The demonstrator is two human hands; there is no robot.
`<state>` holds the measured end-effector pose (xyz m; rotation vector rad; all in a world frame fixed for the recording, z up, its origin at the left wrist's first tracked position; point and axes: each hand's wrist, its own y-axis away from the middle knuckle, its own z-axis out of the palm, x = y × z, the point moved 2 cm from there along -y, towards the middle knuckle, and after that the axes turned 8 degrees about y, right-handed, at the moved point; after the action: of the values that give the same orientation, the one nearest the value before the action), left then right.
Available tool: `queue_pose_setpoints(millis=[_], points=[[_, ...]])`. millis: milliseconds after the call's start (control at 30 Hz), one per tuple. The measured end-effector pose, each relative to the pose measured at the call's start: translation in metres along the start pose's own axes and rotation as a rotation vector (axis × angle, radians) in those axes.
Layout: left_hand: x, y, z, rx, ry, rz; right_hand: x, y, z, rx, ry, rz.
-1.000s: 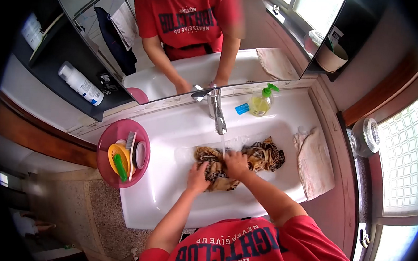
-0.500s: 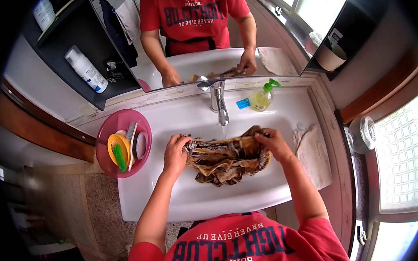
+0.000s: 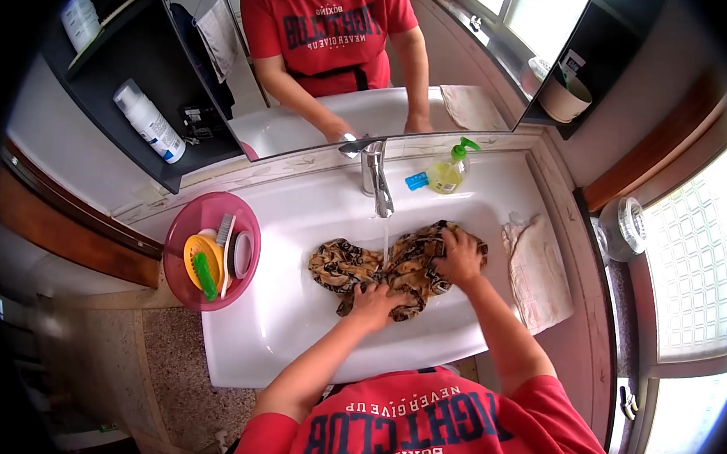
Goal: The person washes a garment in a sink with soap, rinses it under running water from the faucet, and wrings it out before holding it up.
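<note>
A brown and black patterned cloth (image 3: 347, 265) lies bunched and wet-looking in the white sink (image 3: 279, 338). A thin stream of water falls onto it from the chrome faucet (image 3: 376, 178). My left hand (image 3: 374, 306) rests on the near edge of the cloth, its fingers apart. On the cloth's right part lies my right hand (image 3: 460, 258), with fingers spread over the fabric. Some of the fingertips are hard to make out against the pattern.
A pink basin (image 3: 174, 270) at the left holds a yellow scoop, a green brush and other items. Behind the sink stand a soap pump bottle (image 3: 446, 175) and a blue packet (image 3: 416, 180). A pale cloth (image 3: 538, 277) drapes over the right rim. A mirror cabinet hangs above.
The cloth, stretched between both hands before, now lies lower and bunched in the sink. My left hand has moved right and nearer; the right hand has moved slightly nearer and left.
</note>
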<state>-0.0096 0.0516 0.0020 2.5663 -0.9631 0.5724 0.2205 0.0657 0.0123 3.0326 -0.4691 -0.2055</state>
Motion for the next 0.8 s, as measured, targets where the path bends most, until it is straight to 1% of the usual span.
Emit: queue_pose_setpoints(millis=[67, 100, 133, 200, 233, 300, 333, 400, 467, 533, 567, 600, 633, 667, 733, 767, 800], points=[[-0.007, 0.003, 0.004, -0.307, -0.018, 0.011, -0.023, 0.019, 0.011, -0.181, 0.092, -0.03], [-0.012, 0.01, 0.0, -0.273, 0.011, 0.042, -0.031, 0.023, 0.018, -0.285, 0.112, -0.059], [-0.02, 0.017, -0.007, -0.276, 0.008, 0.037, -0.038, 0.03, 0.014, -0.299, 0.157, -0.155], [-0.038, 0.034, -0.025, -0.308, -0.029, 0.044, -0.036, 0.032, 0.023, -0.302, -0.025, -0.269], [-0.046, 0.044, -0.036, -0.208, 0.008, 0.039, -0.029, 0.03, 0.027, -0.304, -0.027, -0.268], [-0.063, 0.064, -0.063, 0.002, 0.096, 0.052, -0.018, 0.018, 0.03, -0.341, -0.388, -0.315], [-0.069, 0.073, -0.077, 0.113, 0.15, 0.068, -0.014, 0.016, 0.019, -0.344, -0.388, -0.315], [-0.069, 0.089, -0.113, 0.296, 0.212, 0.011, -0.011, 0.019, -0.032, -0.206, -0.655, -0.239], [-0.066, 0.103, -0.141, 0.441, 0.118, 0.023, 0.005, 0.018, -0.072, -0.124, -0.756, -0.18], [-0.069, 0.113, -0.145, 0.48, 0.082, 0.012, 0.028, 0.014, -0.096, -0.019, -0.866, -0.046], [-0.07, 0.117, -0.142, 0.479, 0.07, -0.009, 0.039, 0.01, -0.098, -0.018, -0.864, -0.046], [-0.072, 0.12, -0.138, 0.477, 0.06, -0.028, 0.051, 0.006, -0.1, 0.014, -0.847, 0.002], [-0.078, 0.119, -0.129, 0.388, 0.104, -0.097, 0.061, 0.005, -0.1, 0.047, -0.83, 0.051], [-0.08, 0.119, -0.121, 0.39, 0.105, -0.091, 0.069, 0.005, -0.097, 0.054, -0.828, 0.052], [-0.081, 0.114, -0.107, 0.229, -0.004, -0.184, 0.076, 0.004, -0.076, -0.156, -0.42, -0.212], [-0.082, 0.11, -0.101, 0.08, -0.033, -0.31, 0.073, 0.002, -0.067, -0.228, -0.224, -0.387], [-0.08, 0.105, -0.096, 0.082, -0.034, -0.307, 0.073, 0.0, -0.058, -0.224, -0.224, -0.386]])
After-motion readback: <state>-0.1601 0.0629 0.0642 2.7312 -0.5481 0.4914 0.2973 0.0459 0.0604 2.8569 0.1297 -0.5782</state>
